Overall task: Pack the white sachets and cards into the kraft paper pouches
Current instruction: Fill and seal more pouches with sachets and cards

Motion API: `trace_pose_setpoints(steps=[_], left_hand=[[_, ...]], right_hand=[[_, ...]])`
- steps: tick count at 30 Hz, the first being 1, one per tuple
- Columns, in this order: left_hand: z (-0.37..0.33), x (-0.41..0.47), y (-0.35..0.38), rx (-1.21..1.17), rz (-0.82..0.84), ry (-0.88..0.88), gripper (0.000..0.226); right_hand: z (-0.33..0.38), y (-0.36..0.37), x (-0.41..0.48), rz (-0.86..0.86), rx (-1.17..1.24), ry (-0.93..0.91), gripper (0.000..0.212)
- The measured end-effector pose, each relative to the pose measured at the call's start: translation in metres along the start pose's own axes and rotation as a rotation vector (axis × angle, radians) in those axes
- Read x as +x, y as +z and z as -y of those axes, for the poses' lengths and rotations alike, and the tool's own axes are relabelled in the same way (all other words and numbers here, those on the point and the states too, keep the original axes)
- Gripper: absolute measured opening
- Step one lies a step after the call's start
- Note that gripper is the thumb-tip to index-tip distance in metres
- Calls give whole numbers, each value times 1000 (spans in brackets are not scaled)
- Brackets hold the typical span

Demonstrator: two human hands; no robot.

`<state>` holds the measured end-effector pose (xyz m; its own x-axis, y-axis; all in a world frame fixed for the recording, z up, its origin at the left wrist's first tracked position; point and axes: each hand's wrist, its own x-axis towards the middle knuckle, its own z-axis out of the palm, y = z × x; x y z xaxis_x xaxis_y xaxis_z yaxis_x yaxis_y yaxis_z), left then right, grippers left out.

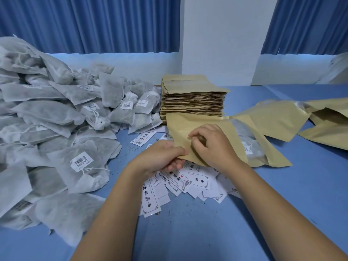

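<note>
I hold a kraft paper pouch (180,125) over the table's middle. My left hand (160,157) pinches its near corner, and my right hand (209,146) grips its near edge with curled fingers. Under it lies another kraft pouch (252,147) with a clear window showing a white sachet inside. A big heap of white sachets (56,129) with barcode tags fills the left side. Printed white cards (180,183) lie scattered beneath my hands. A tall stack of flat kraft pouches (194,98) stands behind.
More kraft pouches (282,117) lie to the right, reaching the frame's right edge. The blue table (207,232) runs toward me between my forearms. Blue curtains and a white wall stand behind the table.
</note>
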<state>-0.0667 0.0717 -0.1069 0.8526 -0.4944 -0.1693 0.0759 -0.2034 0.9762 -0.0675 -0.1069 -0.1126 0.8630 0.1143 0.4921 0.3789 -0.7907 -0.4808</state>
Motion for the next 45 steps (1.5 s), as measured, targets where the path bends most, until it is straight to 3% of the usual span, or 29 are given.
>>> trace_pose_setpoints(steps=[3,5,7,9,12,16,20,23,26,29,31,33,37,40,42,45], left_hand=[[0,1,-2,-104,-33,99,26],[-4,-4,-8,-170,33,69,19],[-6,-7,-12,-199,68,-34,41],[-4,-3,-11,-254,-51,-149,50],[-1,1,-4,-281,-149,-176,25],[-1,-5,-15,-204,-69,-75,15],[-2,-11,-25,-96,-10,-18,19],[-3,-13,-26,-116,-20,-16,18],[-6,-14,-29,-171,-39,7,20],[-7,-13,-30,-316,-70,42,16],[-6,-8,-31,-499,-187,34,18],[-4,-5,-31,-708,-283,-3,15],[-3,-8,-40,-955,-161,40,65],[-8,-8,-32,-687,-127,125,75],[-8,-5,-20,-522,-205,157,61],[-6,-4,-20,-629,-403,166,40]], right_hand=[[-4,-6,4,-85,26,11,17],[-8,-11,5,-104,57,46,16],[-13,-12,4,-11,82,54,17],[-14,-9,1,104,50,23,19],[-9,-6,0,167,35,-6,18],[-4,-15,1,19,40,-36,18],[-7,-29,6,-7,-39,5,55],[-22,-43,12,168,-41,229,100],[-41,-54,15,308,65,351,118],[-55,-63,18,311,85,391,105],[-56,-64,18,256,123,395,82],[-55,-60,17,232,139,410,75],[-47,-49,19,83,162,489,77],[-36,-39,18,-79,243,561,72],[-30,-36,16,-97,333,563,61],[-33,-51,13,182,558,589,38]])
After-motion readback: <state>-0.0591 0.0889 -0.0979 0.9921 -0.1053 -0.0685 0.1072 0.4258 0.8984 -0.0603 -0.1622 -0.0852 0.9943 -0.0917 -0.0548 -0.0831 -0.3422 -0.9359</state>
